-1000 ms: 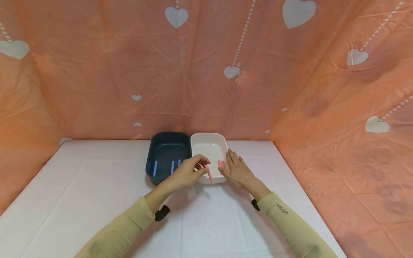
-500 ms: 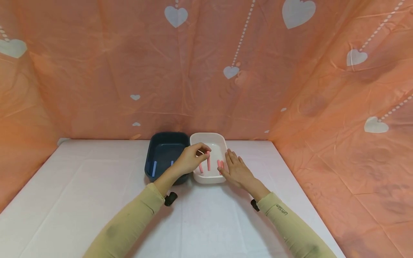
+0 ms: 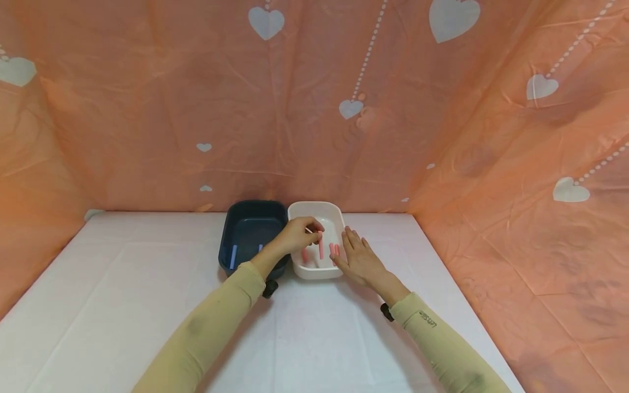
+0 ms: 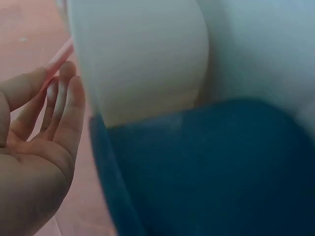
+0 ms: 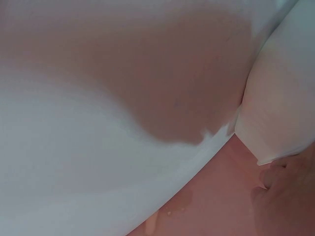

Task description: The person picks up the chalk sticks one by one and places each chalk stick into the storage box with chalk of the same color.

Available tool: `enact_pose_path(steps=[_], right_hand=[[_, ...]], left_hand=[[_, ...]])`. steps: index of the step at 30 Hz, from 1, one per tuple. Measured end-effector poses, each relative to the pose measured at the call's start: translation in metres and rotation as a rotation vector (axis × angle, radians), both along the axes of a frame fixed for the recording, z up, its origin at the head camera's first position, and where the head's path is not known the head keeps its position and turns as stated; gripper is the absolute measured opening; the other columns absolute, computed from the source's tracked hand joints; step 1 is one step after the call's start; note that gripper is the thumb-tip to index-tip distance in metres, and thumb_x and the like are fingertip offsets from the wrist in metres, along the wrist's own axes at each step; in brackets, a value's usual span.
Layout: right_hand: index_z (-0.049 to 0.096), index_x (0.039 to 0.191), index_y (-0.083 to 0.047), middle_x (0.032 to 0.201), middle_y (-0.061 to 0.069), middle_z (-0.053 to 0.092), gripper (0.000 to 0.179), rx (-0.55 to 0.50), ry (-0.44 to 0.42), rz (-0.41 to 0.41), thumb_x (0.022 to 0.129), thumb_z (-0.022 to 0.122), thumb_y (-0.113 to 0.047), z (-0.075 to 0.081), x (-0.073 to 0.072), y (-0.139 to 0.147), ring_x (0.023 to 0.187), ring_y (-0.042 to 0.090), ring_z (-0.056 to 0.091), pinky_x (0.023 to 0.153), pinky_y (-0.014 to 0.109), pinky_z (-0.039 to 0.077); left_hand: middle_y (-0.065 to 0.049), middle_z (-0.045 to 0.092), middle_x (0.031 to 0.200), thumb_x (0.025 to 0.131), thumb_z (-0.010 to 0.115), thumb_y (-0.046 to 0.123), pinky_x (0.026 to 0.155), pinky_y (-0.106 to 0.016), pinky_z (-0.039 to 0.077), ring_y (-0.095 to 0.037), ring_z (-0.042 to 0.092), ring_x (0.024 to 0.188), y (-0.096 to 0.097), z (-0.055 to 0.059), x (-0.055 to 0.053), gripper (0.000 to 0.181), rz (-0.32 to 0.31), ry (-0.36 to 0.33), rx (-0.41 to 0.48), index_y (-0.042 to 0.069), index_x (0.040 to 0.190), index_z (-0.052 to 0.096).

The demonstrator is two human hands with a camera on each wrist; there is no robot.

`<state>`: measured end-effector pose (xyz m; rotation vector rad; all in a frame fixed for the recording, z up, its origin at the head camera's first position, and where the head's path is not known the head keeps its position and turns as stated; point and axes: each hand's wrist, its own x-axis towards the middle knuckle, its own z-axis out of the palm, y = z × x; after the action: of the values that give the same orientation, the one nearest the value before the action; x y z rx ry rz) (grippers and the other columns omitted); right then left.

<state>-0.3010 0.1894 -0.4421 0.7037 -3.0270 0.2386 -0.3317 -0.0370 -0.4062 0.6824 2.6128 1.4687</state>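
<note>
My left hand (image 3: 296,234) pinches a slim pink stick (image 3: 321,246) between thumb and fingers, above the white tray (image 3: 318,273). In the left wrist view the thumb and index finger hold that stick near one end. Another pink stick (image 3: 304,255) is in the tray's left part, and a pair of pink sticks (image 3: 334,253) sits at its right. My right hand (image 3: 362,260) rests along the tray's right rim with straight fingers, its thumb near the pair. The right wrist view shows only part of that hand (image 5: 290,196) beside the tray's outer wall.
Against the white tray's left side stands a dark blue tray (image 3: 223,234) with blue sticks (image 3: 233,256), partly hidden by my left arm. Both trays sit on a white-covered table (image 3: 123,284) near its back edge. An orange heart-patterned curtain (image 3: 196,109) hangs behind and to the right.
My left hand has moved forward and slightly right, carrying the pink stick from the tray's front edge to over its middle. The right hand has stayed on the rim.
</note>
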Motion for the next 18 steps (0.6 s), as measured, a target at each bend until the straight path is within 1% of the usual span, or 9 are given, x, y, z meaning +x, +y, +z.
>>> enact_pose_path(steps=[3, 5, 9, 12, 15, 18], right_hand=[[0.022, 0.16, 0.011, 0.17, 0.026, 0.014, 0.081, -0.002, 0.004, -0.003, 0.109, 0.041, -0.049, -0.001, 0.0, 0.0, 0.157, 0.04, 0.017, 0.125, 0.056, 0.018], [0.022, 0.16, 0.01, 0.17, 0.025, 0.014, 0.081, 0.001, 0.007, -0.005, 0.109, 0.041, -0.049, 0.0, 0.0, 0.0, 0.157, 0.04, 0.017, 0.125, 0.055, 0.018], [0.023, 0.159, 0.011, 0.17, 0.026, 0.015, 0.08, -0.008, 0.013, -0.002, 0.109, 0.042, -0.048, 0.001, 0.001, -0.001, 0.157, 0.041, 0.018, 0.125, 0.055, 0.018], [0.025, 0.158, 0.012, 0.169, 0.027, 0.017, 0.079, -0.03, 0.019, 0.002, 0.109, 0.044, -0.047, 0.002, 0.001, -0.001, 0.156, 0.042, 0.02, 0.125, 0.056, 0.019], [0.025, 0.158, 0.012, 0.169, 0.027, 0.017, 0.079, -0.032, 0.02, -0.001, 0.109, 0.044, -0.046, 0.001, 0.002, -0.001, 0.156, 0.042, 0.02, 0.125, 0.057, 0.019], [0.024, 0.159, 0.011, 0.17, 0.026, 0.015, 0.079, -0.027, 0.011, -0.005, 0.109, 0.043, -0.048, 0.0, 0.001, -0.001, 0.156, 0.041, 0.019, 0.125, 0.056, 0.018]], left_hand=[[-0.014, 0.073, 0.098, 0.098, 0.066, 0.002, 0.074, -0.028, 0.056, -0.023, 0.073, 0.084, 0.001, -0.001, -0.006, 0.017, -0.034, 0.003, -0.063, -0.007, 0.112, 0.069], [-0.013, 0.073, 0.096, 0.097, 0.067, 0.001, 0.077, -0.028, 0.056, -0.021, 0.073, 0.085, 0.001, -0.001, -0.009, 0.016, -0.057, 0.013, -0.11, -0.007, 0.11, 0.07], [-0.01, 0.075, 0.098, 0.095, 0.07, 0.002, 0.083, -0.03, 0.054, -0.019, 0.069, 0.089, 0.001, 0.0, -0.015, 0.013, -0.108, 0.068, -0.219, -0.003, 0.107, 0.073], [-0.009, 0.076, 0.1, 0.094, 0.072, 0.002, 0.088, -0.032, 0.054, -0.02, 0.067, 0.092, 0.002, -0.001, -0.019, 0.013, -0.141, 0.101, -0.278, -0.001, 0.106, 0.076], [-0.008, 0.076, 0.099, 0.094, 0.073, 0.003, 0.089, -0.033, 0.053, -0.02, 0.066, 0.092, 0.004, -0.003, -0.022, 0.014, -0.153, 0.107, -0.311, -0.001, 0.106, 0.076], [-0.008, 0.076, 0.099, 0.094, 0.072, 0.002, 0.091, -0.033, 0.053, -0.02, 0.066, 0.093, 0.006, -0.004, -0.023, 0.014, -0.15, 0.102, -0.336, 0.0, 0.107, 0.076]])
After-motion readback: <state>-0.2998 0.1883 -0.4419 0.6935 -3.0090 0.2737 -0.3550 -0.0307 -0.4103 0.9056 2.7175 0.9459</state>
